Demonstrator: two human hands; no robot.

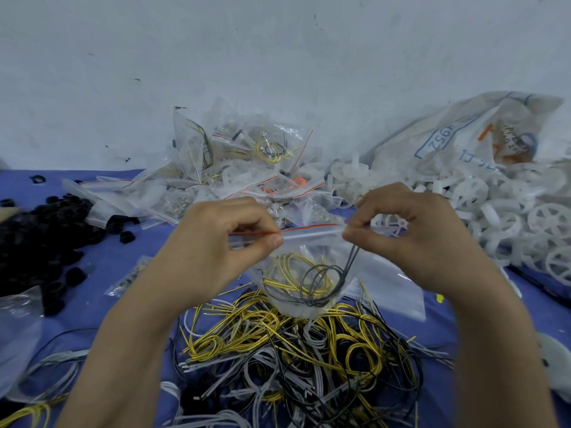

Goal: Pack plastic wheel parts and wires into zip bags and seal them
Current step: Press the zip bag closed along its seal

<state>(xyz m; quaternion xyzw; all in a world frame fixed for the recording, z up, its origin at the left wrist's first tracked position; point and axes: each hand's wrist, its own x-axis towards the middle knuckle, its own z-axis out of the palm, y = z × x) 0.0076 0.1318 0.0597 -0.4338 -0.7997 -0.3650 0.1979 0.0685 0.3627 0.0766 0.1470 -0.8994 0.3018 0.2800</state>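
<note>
Zip bag [312,257], centre of view, hanging over wire pile [293,350] at 6 o'clock. Zip strip [309,232] pinched at 9 o'clock end by left hand [222,239], at 3 o'clock end by right hand [411,236]. Likely light, limp, slippery film; best held along the stiffer strip.

Blue table [148,240]: wires [293,350], black rings [46,236], white wheels [509,223], filled bags [247,168]

1. Zip bag [312,242]: clear, glossy plastic film.
2. Wires [278,344]: smooth, shiny plastic sheathing.
3. Wheels [509,217]: milky white, matt plastic.
4. Table cover [139,242]: blue, matt.
5. Wall [247,57]: whitish, rough, scuffed.
</note>
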